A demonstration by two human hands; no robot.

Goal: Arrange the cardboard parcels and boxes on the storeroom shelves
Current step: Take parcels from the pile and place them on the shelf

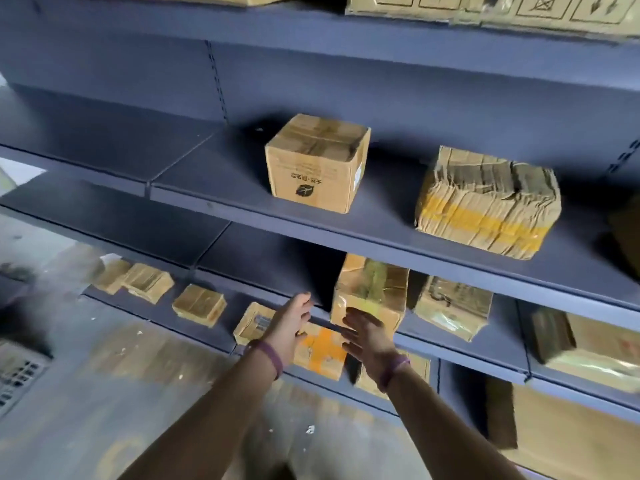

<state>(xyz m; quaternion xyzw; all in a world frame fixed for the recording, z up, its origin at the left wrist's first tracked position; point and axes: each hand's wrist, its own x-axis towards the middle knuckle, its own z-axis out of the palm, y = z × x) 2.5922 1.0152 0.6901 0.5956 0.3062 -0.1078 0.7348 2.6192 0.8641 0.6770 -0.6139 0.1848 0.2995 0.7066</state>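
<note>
A tall brown cardboard parcel, wrapped in glossy clear tape with a worn greenish strip down its top, stands upright on the dark blue-grey metal shelf. Just beside it on the right is a crumpled taped parcel. Both hands hold nothing, fingers straight and spread. The left hand hangs just left of the tall parcel, apart from it. The right hand lies before its lower front face; whether it touches the parcel I cannot tell.

Two hands are being held out, two purple wristbands are being worn, two parcels are being kept on the middle shelf, three more just below.
</note>
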